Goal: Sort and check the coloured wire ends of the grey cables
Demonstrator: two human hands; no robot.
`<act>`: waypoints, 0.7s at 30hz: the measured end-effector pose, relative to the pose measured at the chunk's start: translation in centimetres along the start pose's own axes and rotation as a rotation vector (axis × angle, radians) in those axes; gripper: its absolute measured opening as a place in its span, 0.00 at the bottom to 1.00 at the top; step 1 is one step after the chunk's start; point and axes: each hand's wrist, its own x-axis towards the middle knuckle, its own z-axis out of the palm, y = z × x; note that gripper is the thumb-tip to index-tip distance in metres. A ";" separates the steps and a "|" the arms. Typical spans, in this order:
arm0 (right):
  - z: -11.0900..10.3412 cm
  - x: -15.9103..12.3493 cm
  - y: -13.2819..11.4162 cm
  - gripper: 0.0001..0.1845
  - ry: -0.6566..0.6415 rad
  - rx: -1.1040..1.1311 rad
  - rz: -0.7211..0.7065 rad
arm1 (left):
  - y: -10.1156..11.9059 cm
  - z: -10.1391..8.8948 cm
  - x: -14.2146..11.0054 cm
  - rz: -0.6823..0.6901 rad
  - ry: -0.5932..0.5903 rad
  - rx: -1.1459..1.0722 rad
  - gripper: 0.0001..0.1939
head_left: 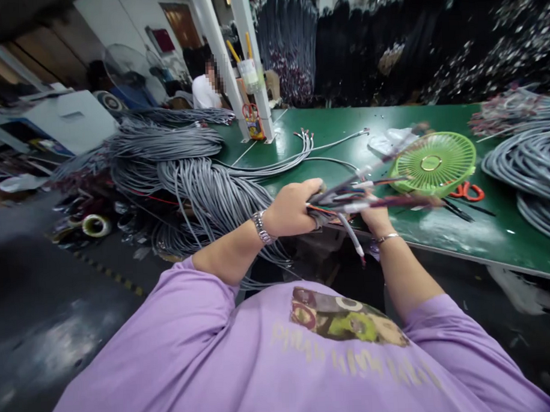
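My left hand (293,208) is closed around a bunch of grey cables (335,198) just over the front edge of the green table. Their stripped ends, with thin coloured wires and connectors, fan out to the right and are partly blurred. Behind those ends is my right hand (375,216), its fingers mostly hidden by the wires, so its grip cannot be made out. One cable end (355,242) hangs down between the hands. To the left, a large heap of grey cables (215,190) lies looped over the table edge.
On the green table (465,235) stand a green fan (431,164) and orange-handled scissors (470,191). Coiled cables (526,167) lie at the right. A white post (257,92) holds a yellow meter (255,125). A person (203,91) is in the background.
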 end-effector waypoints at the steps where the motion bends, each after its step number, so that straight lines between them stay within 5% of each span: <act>1: 0.0 -0.1 -0.2 0.16 0.001 0.010 0.017 | -0.7 0.1 -1.2 -0.029 0.045 -0.102 0.16; 5: -0.1 -0.6 -1.2 0.15 0.033 0.059 0.142 | -3.8 1.9 -7.0 -0.207 0.128 -0.503 0.23; 8: -0.4 -0.7 -1.7 0.17 0.019 0.069 0.164 | -5.6 3.9 -10.3 -0.287 0.051 -0.598 0.26; 14: -1.2 -0.7 -2.8 0.06 0.074 0.038 0.142 | -7.6 6.2 -11.2 -0.364 0.092 -0.878 0.31; 17: -0.9 -4.1 -4.8 0.07 0.187 0.093 0.008 | -8.0 6.8 -10.7 -0.350 0.091 -0.955 0.31; 21: 1.2 -12.6 -9.0 0.15 -0.011 0.362 -0.062 | -8.2 7.3 -10.5 -0.315 0.070 -0.981 0.29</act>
